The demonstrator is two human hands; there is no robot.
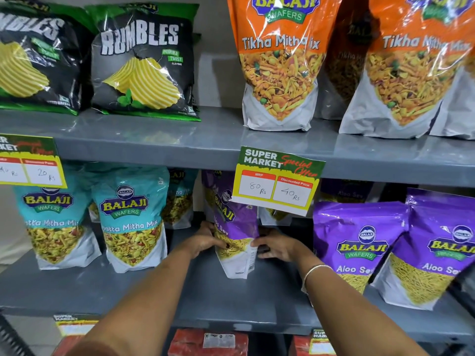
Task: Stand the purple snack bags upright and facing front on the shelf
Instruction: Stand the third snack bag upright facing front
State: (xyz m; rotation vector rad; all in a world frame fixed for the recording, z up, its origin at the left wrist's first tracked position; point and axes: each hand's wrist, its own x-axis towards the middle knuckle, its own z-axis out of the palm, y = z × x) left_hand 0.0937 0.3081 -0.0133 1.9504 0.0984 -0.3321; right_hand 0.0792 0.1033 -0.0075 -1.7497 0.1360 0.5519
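A purple Aloo Sev bag (235, 227) stands on the grey middle shelf (231, 299), turned partly sideways so its front faces left. My left hand (205, 240) grips its left edge and my right hand (276, 246) holds its right edge near the barcode. Two more purple bags (357, 242) (442, 247) stand upright and face front at the right. Other purple bags (344, 191) sit behind in shadow, partly hidden by a price tag.
Teal Khatta Mitha Mix bags (131, 222) stand left of my hands. A special-offer price tag (279, 178) hangs from the upper shelf edge over the held bag. Orange Tikha Mitha Mix bags (280, 60) and black Rumbles bags (141, 65) fill the shelf above. Red packs (208, 343) lie below.
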